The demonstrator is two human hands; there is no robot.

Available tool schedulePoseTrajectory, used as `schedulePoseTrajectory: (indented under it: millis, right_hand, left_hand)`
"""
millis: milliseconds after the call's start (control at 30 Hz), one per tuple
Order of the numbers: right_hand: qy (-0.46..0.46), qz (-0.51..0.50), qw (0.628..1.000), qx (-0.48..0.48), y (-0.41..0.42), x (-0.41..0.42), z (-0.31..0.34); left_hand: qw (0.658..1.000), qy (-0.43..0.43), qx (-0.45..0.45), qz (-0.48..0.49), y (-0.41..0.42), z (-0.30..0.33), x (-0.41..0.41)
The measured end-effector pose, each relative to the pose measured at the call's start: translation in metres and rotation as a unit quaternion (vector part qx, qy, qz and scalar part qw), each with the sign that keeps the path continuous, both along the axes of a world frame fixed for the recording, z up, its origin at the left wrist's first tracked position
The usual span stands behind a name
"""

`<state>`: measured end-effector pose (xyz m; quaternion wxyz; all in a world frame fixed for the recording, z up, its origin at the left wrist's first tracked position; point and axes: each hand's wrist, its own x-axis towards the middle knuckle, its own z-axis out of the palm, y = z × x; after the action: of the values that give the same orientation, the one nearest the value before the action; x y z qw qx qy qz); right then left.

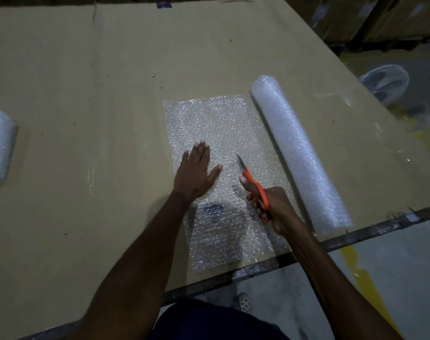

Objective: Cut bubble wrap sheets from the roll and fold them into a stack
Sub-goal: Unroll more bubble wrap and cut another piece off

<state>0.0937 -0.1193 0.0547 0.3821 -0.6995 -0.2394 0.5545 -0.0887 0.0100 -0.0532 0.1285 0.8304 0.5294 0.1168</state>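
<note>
A bubble wrap roll [299, 153] lies on the cardboard-covered table [86, 82], right of centre. From it an unrolled sheet [216, 119] spreads flat to the left, reaching the table's near edge. My left hand [196, 171] presses flat on the sheet's left part, fingers straight. My right hand [270, 206] grips orange-handled scissors [252, 182], whose blades point away from me over the sheet, between my left hand and the roll. A stack of folded bubble wrap [0, 146] sits at the far left edge of the view.
The table's dark metal front edge [331, 241] runs diagonally below my arms. A white fan [385, 82] stands on the floor beyond the table's right side. Cardboard boxes [380, 18] line the back right. A yellow floor line [356, 263] shows below.
</note>
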Motion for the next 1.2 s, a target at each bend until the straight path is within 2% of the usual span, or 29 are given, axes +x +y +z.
schedulePoseTrajectory:
  millis: [800, 1100, 1200]
  right_hand:
    - [-0.023, 0.022, 1.000, 0.003, 0.028, 0.006, -0.009]
    - [-0.028, 0.025, 0.999, -0.005, 0.034, 0.003, -0.007]
    - [-0.023, 0.030, 0.999, -0.014, 0.033, 0.005, -0.007]
  left_hand:
    - [1.000, 0.003, 0.000, -0.002, 0.001, -0.001, -0.001]
    - [1.000, 0.005, -0.026, -0.004, 0.004, 0.005, -0.001]
    - [1.000, 0.008, 0.021, -0.013, 0.024, 0.009, -0.007]
